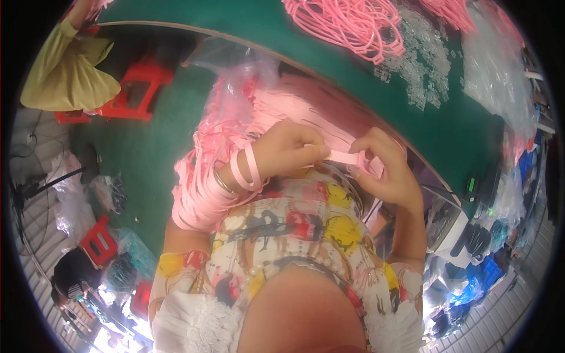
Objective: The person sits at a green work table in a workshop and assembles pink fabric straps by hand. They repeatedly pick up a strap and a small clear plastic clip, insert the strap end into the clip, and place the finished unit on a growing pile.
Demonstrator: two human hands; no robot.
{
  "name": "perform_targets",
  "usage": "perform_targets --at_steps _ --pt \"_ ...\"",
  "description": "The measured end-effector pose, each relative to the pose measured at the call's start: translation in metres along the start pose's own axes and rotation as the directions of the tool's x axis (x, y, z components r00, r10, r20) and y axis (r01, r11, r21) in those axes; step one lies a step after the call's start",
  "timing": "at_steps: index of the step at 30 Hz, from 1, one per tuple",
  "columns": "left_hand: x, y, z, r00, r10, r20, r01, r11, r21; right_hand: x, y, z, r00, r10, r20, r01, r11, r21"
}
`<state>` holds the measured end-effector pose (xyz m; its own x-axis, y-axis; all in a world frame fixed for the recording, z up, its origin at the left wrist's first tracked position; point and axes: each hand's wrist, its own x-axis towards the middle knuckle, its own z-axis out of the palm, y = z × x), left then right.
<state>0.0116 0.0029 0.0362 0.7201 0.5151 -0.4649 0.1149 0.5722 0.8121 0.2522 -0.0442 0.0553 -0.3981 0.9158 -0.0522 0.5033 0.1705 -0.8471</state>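
Observation:
A narrow pink strap [342,156] stretches between my two hands in front of my chest. One part of it is pinched between the thumb and fingers of my left hand [292,147]. My right hand [385,167] has its fingers curled round the other end, where a small pink loop shows; its finer detail is too small to tell. Many looped pink straps [197,197] hang round my left forearm, and a separate pink loop circles the wrist near a bracelet. Beyond my hands, a heap of pink material [279,109] lies below the table edge.
A green table [235,15] curves across the far side, bearing a pile of pink straps [347,23], small clear plastic pieces [421,59] and a clear plastic bag [500,76]. At far left, a person in yellow-green clothing [67,76] is beside a red stool [138,88].

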Motion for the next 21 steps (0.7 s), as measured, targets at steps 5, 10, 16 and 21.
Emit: perform_targets --at_steps 5,10,16,21 --pt "0.002 -0.010 0.004 0.986 0.147 -0.075 -0.134 0.979 0.151 -0.005 0.006 0.002 0.999 0.038 0.031 -0.040 0.996 0.074" --pt "0.002 -0.010 0.009 0.960 0.267 -0.088 -0.229 0.924 0.307 -0.010 0.013 0.005 1.000 -0.002 0.019 0.000 0.993 0.115" --pt "0.001 -0.011 0.010 0.933 0.358 -0.040 -0.312 0.858 0.408 -0.017 0.021 0.014 0.998 0.054 -0.022 -0.048 0.977 0.210" --pt "-0.001 -0.012 0.009 0.915 0.403 -0.022 -0.346 0.810 0.473 -0.016 0.008 0.010 0.999 -0.018 -0.047 0.022 0.996 0.085"
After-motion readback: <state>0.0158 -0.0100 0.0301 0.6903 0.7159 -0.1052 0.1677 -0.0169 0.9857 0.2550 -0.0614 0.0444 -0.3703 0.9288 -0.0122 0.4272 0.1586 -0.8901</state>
